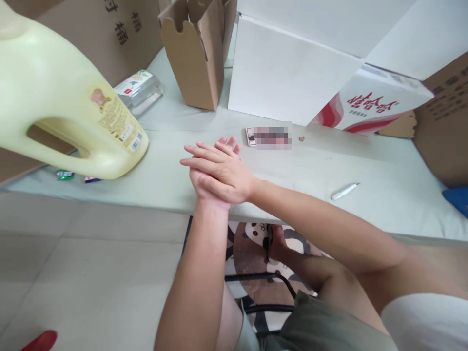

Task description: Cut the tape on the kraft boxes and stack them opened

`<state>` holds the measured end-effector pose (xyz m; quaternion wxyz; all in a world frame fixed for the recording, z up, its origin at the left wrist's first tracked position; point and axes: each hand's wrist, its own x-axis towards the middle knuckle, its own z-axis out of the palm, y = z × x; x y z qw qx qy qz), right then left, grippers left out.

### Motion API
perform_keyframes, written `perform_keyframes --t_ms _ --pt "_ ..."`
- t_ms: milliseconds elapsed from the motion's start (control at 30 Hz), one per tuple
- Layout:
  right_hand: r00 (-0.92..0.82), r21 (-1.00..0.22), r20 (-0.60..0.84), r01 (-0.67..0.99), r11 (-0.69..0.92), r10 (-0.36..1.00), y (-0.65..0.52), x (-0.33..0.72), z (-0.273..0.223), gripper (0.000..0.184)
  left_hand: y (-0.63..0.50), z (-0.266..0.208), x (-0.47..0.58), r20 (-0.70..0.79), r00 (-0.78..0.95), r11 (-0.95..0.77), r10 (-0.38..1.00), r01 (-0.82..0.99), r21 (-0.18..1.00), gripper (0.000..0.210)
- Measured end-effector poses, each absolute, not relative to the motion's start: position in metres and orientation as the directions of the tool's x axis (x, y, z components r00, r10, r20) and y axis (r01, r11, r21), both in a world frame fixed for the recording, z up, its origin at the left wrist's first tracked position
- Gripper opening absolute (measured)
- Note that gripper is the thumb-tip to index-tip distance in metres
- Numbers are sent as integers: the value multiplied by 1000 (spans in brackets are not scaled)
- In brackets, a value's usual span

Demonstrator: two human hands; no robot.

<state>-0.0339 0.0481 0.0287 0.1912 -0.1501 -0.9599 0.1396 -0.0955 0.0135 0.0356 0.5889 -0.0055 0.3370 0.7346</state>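
Above the front part of the table, my right hand lies flat across my left hand. The right fingers stretch out to the left, slightly apart. Most of my left hand is covered; its heel, its wrist side and some straight fingertips show around the right hand. Nothing is visible between the two hands. Just beyond them lies a phone with a pink edge, its screen blurred out. Over to the left stands a large pale yellow jug with a handle and a label.
Cloth covers the table. On it are a white pen, a brown scrap, an open cardboard box, white boxes, a clear packet and a small green wrapper. A blue object sits at the right edge.
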Motion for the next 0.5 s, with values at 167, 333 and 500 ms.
perform_keyframes --t_ms 167,333,500 --pt "-933 -341 202 219 914 299 59 -56 34 50 8 35 -109 -308 -418 -269 855 -864 427 49" --pt "-905 -354 22 391 850 425 85 -71 47 50 -7 50 -119 -194 -333 -255 923 -905 341 60" --pt "-805 -320 -69 577 751 589 114 -81 37 53 -16 53 -128 -232 -240 -134 943 -909 395 68"
